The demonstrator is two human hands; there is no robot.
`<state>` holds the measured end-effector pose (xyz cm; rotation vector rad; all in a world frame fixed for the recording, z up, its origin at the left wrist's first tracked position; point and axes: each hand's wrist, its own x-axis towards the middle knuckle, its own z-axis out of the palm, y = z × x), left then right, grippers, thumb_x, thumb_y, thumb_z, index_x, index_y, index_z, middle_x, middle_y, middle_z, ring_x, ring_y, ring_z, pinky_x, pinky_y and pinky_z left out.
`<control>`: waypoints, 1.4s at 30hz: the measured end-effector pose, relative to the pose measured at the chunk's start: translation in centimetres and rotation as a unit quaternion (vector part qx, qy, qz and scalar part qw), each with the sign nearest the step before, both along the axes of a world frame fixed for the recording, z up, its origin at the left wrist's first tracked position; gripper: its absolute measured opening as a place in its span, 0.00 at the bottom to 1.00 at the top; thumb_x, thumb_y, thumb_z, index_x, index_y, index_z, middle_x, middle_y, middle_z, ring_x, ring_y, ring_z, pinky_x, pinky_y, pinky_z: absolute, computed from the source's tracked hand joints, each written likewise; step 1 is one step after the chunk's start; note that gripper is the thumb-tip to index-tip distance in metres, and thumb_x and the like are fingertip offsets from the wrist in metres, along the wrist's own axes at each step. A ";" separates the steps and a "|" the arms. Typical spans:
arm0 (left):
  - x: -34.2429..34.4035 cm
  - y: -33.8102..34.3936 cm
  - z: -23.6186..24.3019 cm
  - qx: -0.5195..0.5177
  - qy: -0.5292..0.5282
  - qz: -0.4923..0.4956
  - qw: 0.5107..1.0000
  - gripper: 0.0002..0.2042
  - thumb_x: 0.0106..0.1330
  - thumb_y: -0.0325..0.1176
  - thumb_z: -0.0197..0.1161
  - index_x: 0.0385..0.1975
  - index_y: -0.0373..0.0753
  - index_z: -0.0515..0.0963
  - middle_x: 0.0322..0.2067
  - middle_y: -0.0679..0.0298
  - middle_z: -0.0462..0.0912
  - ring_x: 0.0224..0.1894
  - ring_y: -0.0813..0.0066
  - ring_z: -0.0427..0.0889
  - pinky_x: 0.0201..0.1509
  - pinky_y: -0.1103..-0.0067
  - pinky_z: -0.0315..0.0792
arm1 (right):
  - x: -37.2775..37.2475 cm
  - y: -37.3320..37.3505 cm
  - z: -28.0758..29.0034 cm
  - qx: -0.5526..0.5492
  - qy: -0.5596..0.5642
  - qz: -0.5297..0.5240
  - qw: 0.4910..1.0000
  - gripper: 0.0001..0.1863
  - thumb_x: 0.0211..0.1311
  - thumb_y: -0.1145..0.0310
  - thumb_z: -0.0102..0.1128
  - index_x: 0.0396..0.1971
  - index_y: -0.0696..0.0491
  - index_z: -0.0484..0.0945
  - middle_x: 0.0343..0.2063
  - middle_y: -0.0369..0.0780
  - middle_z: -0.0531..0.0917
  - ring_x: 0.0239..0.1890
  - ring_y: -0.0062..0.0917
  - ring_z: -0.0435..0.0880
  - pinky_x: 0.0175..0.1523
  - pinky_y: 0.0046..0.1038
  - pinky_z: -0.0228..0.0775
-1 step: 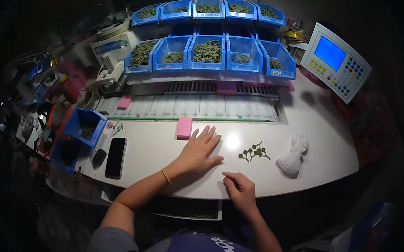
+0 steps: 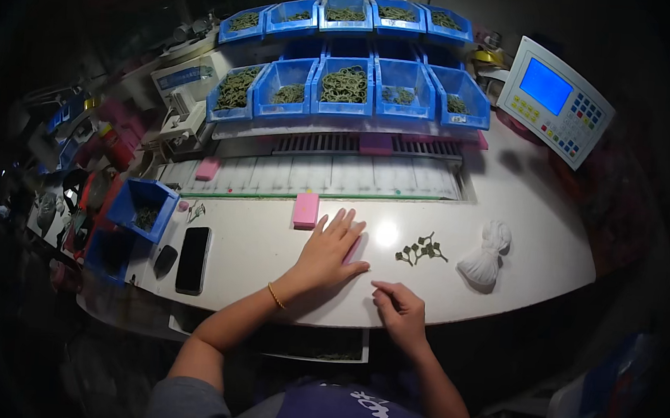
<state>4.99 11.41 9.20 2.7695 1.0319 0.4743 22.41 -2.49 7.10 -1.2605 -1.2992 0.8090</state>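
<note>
My left hand [image 2: 327, 252] lies on the white tabletop [image 2: 253, 273] with its fingers stretched out. Along its right side shows a strip of a pink thing [image 2: 354, 249], mostly covered by the palm and fingers. Just beyond the fingertips stands a pink block [image 2: 306, 211]. My right hand [image 2: 401, 310] rests at the table's front edge, fingers curled in and the forefinger less bent; I see nothing in it. Past it lies a small group of dark green branched pieces [image 2: 422, 250] with square heads. To their right sits a knotted white cloth bag [image 2: 487, 255].
Two rows of blue bins [image 2: 342, 112] with greenish pieces stand at the back. A control panel [image 2: 556, 100] with a blue screen rises at the right. At the left are a phone [image 2: 193, 260], a black mouse [image 2: 165, 260] and a blue bin [image 2: 142, 209]. Below the edge is an open drawer [image 2: 366, 348].
A pink strip now shows at the right side of my left hand, where it was hidden before. My right hand has barely shifted.
</note>
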 end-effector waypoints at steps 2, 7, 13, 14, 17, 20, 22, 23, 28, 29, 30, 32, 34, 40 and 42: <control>0.5 -1.5 0.3 -0.015 -0.062 0.094 0.993 0.37 0.58 0.53 0.67 0.60 0.31 0.69 0.58 0.45 0.73 0.64 0.48 0.66 0.72 0.57 0.53 | 0.3 -0.3 0.1 -0.023 0.030 -0.017 0.999 0.11 0.69 0.73 0.58 0.47 0.58 0.82 0.32 0.36 0.84 0.32 0.14 0.79 0.37 0.18 0.72; -0.3 -2.3 0.6 0.040 -0.034 0.187 0.981 0.27 0.59 0.45 0.68 0.53 0.33 0.76 0.46 0.54 0.77 0.52 0.57 0.71 0.58 0.64 0.62 | 0.4 0.1 0.1 0.017 0.000 -0.051 0.999 0.10 0.66 0.75 0.60 0.46 0.57 0.82 0.33 0.40 0.83 0.33 0.22 0.80 0.38 0.24 0.72; -0.9 -5.2 0.5 0.108 -0.155 0.237 0.953 0.20 0.57 0.33 0.70 0.50 0.35 0.79 0.47 0.57 0.77 0.52 0.57 0.71 0.60 0.65 0.62 | 8.1 1.8 0.5 0.110 -0.331 -0.253 0.902 0.10 0.61 0.76 0.61 0.42 0.57 0.82 0.39 0.44 0.82 0.43 0.37 0.78 0.47 0.33 0.72; -0.6 -6.0 0.0 0.105 -0.157 0.232 0.954 0.20 0.57 0.33 0.70 0.50 0.35 0.79 0.47 0.57 0.77 0.52 0.57 0.71 0.60 0.65 0.62 | 8.9 2.2 0.4 0.093 -0.386 -0.261 0.880 0.10 0.60 0.76 0.61 0.43 0.57 0.81 0.39 0.44 0.81 0.45 0.39 0.76 0.51 0.35 0.71; 0.6 -8.4 -1.4 -0.008 -0.266 0.124 0.956 0.14 0.61 0.32 0.68 0.45 0.34 0.82 0.43 0.59 0.80 0.44 0.66 0.76 0.52 0.71 0.70 | 9.9 3.4 -0.5 0.065 -0.465 -0.249 0.847 0.07 0.63 0.70 0.59 0.39 0.56 0.79 0.40 0.43 0.79 0.47 0.37 0.74 0.53 0.37 0.68; 2.3 -10.4 -1.3 -0.373 -0.445 0.069 0.812 0.11 0.68 0.32 0.64 0.44 0.32 0.82 0.39 0.61 0.83 0.35 0.76 0.79 0.38 0.80 0.72 | 9.7 4.0 -0.9 -0.018 -0.468 -0.293 0.834 0.06 0.64 0.69 0.58 0.35 0.56 0.77 0.38 0.43 0.78 0.48 0.37 0.73 0.54 0.37 0.66; 3.0 -11.2 -0.8 -0.533 -0.455 0.072 0.709 0.12 0.72 0.33 0.60 0.46 0.31 0.82 0.39 0.64 0.83 0.33 0.83 0.80 0.36 0.85 0.74 | 9.0 3.2 -0.8 -0.007 -0.428 -0.288 0.857 0.05 0.65 0.70 0.57 0.34 0.56 0.77 0.37 0.43 0.78 0.46 0.38 0.74 0.52 0.38 0.67; 3.4 -11.4 -0.7 -0.552 -0.459 0.068 0.692 0.14 0.74 0.34 0.58 0.51 0.32 0.80 0.40 0.62 0.84 0.37 0.81 0.82 0.41 0.84 0.77 | 8.2 2.8 -0.3 0.007 -0.385 -0.282 0.879 0.04 0.65 0.71 0.56 0.33 0.57 0.76 0.36 0.43 0.78 0.45 0.40 0.75 0.51 0.38 0.68; 5.9 -12.0 0.3 -0.604 -0.491 0.057 0.625 0.18 0.76 0.36 0.54 0.60 0.34 0.74 0.41 0.59 0.84 0.40 0.77 0.84 0.46 0.81 0.79 | 1.6 -2.4 4.4 0.018 -0.172 -0.179 0.968 0.04 0.67 0.73 0.57 0.35 0.59 0.76 0.34 0.44 0.79 0.33 0.36 0.79 0.39 0.34 0.72; 6.0 -12.1 0.7 -0.596 -0.505 0.056 0.622 0.18 0.76 0.36 0.54 0.59 0.33 0.75 0.41 0.59 0.84 0.39 0.77 0.84 0.45 0.81 0.80 | 1.0 -2.9 4.7 0.026 -0.146 -0.159 0.976 0.05 0.67 0.73 0.58 0.35 0.59 0.76 0.34 0.44 0.80 0.30 0.34 0.80 0.35 0.32 0.74; 6.0 -12.2 0.8 -0.587 -0.519 0.055 0.618 0.17 0.76 0.36 0.54 0.58 0.33 0.75 0.41 0.60 0.84 0.38 0.77 0.84 0.44 0.80 0.80 | 0.6 -3.3 4.9 0.023 -0.145 -0.158 0.977 0.05 0.67 0.73 0.58 0.35 0.59 0.76 0.34 0.44 0.80 0.30 0.34 0.80 0.35 0.32 0.74; 5.7 -12.2 0.7 -0.564 -0.528 0.062 0.632 0.15 0.75 0.36 0.56 0.52 0.32 0.80 0.38 0.61 0.85 0.36 0.79 0.83 0.37 0.81 0.79 | 0.4 -3.7 5.3 0.013 -0.065 -0.111 0.992 0.07 0.67 0.70 0.61 0.38 0.58 0.78 0.37 0.42 0.83 0.31 0.25 0.83 0.34 0.26 0.75; 4.5 -11.9 1.1 -0.533 -0.498 0.065 0.680 0.14 0.74 0.36 0.58 0.43 0.31 0.83 0.34 0.62 0.86 0.33 0.80 0.83 0.31 0.84 0.75 | 1.7 -4.0 5.3 -0.027 -0.033 -0.077 0.996 0.08 0.67 0.69 0.62 0.40 0.58 0.79 0.37 0.41 0.84 0.33 0.23 0.83 0.36 0.25 0.76; 2.5 -11.6 2.8 -0.542 -0.427 0.034 0.723 0.10 0.69 0.34 0.64 0.36 0.32 0.86 0.25 0.65 0.85 0.26 0.84 0.81 0.27 0.87 0.71 | 3.8 -1.9 7.1 -0.173 0.145 0.087 0.970 0.12 0.68 0.63 0.63 0.40 0.58 0.81 0.30 0.35 0.83 0.29 0.13 0.79 0.31 0.17 0.70; 2.0 -11.6 2.9 -0.541 -0.412 0.026 0.733 0.10 0.69 0.33 0.64 0.37 0.33 0.86 0.24 0.64 0.85 0.25 0.84 0.81 0.27 0.87 0.71 | 3.7 -1.8 6.8 -0.209 0.157 0.150 0.954 0.13 0.68 0.63 0.64 0.39 0.58 0.81 0.29 0.34 0.83 0.26 0.12 0.77 0.29 0.16 0.68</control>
